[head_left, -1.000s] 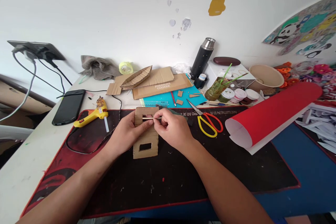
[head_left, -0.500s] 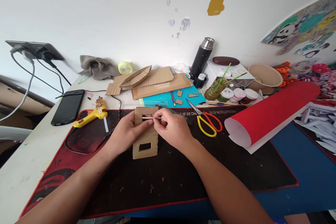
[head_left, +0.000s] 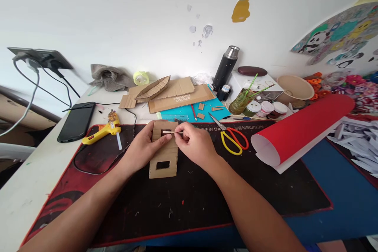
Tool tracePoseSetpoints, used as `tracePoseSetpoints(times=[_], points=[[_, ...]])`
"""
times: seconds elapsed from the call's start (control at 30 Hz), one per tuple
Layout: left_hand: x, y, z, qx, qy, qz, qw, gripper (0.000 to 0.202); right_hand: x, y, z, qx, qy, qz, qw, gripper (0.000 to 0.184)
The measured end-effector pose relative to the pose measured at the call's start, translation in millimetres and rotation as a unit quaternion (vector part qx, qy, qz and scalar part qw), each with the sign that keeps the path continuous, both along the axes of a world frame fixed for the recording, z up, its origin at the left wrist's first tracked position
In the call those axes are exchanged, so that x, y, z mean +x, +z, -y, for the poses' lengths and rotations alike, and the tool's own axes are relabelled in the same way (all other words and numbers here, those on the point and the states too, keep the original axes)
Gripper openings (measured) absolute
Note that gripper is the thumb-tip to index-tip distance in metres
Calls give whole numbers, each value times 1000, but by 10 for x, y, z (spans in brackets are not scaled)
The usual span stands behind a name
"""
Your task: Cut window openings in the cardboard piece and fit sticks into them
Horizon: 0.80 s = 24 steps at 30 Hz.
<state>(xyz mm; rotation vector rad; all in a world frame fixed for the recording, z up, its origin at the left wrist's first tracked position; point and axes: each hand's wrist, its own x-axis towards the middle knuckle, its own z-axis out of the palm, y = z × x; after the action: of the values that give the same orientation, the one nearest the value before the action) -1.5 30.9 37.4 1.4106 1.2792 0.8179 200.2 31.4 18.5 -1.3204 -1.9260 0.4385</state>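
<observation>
Left grip (head_left: pixel 145 143) beside pinched right grip (head_left: pixel 195 141)

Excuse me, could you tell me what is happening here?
The person's left hand holds a flat brown cardboard rectangle, while the right hand pinches a thin pale stick at its upper rectangular cutout. A yellow glue gun lies to the left and metal scissors with red and yellow handles to the right.

Lighting is soft and moderately bright. Faint shadow edges the wall socket panel (head_left: pixel 41 58), left of the left hand (head_left: pixel 143 141). Flowers (head_left: pixel 354 81) far right of the right hand (head_left: pixel 195 141) appear soft.
</observation>
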Motion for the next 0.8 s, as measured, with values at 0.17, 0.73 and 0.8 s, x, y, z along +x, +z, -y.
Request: tracePoseSetpoints(times=[0.17, 0.73, 0.8], points=[[-78, -44, -67, 196, 88, -99, 972, 73, 37, 12, -18, -15, -6, 5, 1000, 8], [-33, 36, -12, 470, -57, -350, 808, 16, -3, 3, 11, -4, 19, 39, 999, 11], [-30, 32, -10, 469, -58, -355, 807, 16, -1, 17, 15, -9, 19, 45, 999, 10]])
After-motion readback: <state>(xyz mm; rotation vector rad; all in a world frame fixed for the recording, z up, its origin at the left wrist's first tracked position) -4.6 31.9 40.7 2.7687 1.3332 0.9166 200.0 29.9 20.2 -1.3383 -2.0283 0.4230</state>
